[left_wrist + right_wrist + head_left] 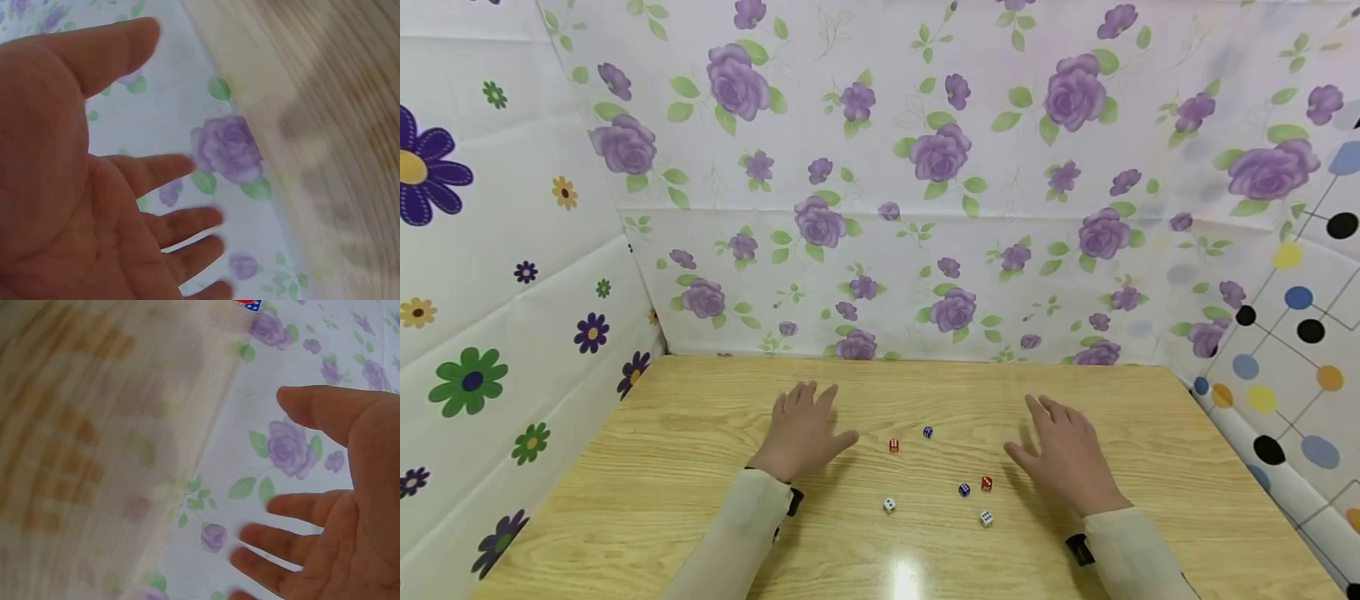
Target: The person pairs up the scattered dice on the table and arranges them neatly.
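Note:
Six-sided dice lie scattered on the wooden table between the hands in the head view. Farther back are a red die (893, 446) and a blue die (928, 432). Nearer sit a second blue die (964, 490) and, close beside it, another red die (987, 483). One white die (890, 505) lies toward the left, a second white die (987, 518) toward the right. My left hand (801, 433) hovers left of them, fingers spread and palm empty in its wrist view. To their right, my right hand (1066, 457) is likewise spread and holds nothing, nearest the right-hand red die.
The wooden table (700, 500) reaches back to a cloth wall (895, 267) with purple roses. Flower-patterned cloth (445, 292) hangs at the left, dotted cloth (1285, 358) at the right. A small red and blue item (251, 305) shows at the right wrist view's top edge.

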Action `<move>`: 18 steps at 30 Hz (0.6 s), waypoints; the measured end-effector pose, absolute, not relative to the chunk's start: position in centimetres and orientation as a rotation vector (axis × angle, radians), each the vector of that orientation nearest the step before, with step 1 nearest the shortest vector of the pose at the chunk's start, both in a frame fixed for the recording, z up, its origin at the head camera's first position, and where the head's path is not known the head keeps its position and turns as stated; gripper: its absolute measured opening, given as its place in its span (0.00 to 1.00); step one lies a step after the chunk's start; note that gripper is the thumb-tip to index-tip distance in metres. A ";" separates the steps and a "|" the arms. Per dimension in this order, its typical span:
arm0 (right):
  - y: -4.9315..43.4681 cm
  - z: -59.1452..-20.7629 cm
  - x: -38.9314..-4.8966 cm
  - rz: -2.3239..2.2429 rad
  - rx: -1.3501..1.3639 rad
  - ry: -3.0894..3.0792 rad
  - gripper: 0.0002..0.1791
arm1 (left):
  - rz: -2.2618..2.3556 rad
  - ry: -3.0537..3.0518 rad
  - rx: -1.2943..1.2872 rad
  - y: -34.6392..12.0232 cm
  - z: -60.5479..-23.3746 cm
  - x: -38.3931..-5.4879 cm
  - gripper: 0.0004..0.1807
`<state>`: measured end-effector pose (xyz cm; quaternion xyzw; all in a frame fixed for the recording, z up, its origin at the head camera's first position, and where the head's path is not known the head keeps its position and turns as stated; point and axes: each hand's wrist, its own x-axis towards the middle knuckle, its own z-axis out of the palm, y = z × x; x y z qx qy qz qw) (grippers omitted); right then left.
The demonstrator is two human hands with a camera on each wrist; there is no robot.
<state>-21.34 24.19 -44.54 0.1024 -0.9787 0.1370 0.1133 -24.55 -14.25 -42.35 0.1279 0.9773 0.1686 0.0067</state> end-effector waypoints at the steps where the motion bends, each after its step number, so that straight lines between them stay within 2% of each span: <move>1: 24.1 -44.4 -21.3 0.410 0.303 -2.890 0.42 | 0.538 3.038 0.411 -14.2 -42.3 -24.4 0.42; 12: 22.9 -42.9 -20.5 0.644 0.386 -3.146 0.05 | 0.830 2.723 0.622 -13.0 -41.6 -23.5 0.20; 18: 22.3 -42.3 -19.7 0.698 0.627 -3.154 0.07 | 0.826 2.628 0.750 -11.8 -41.6 -22.8 0.11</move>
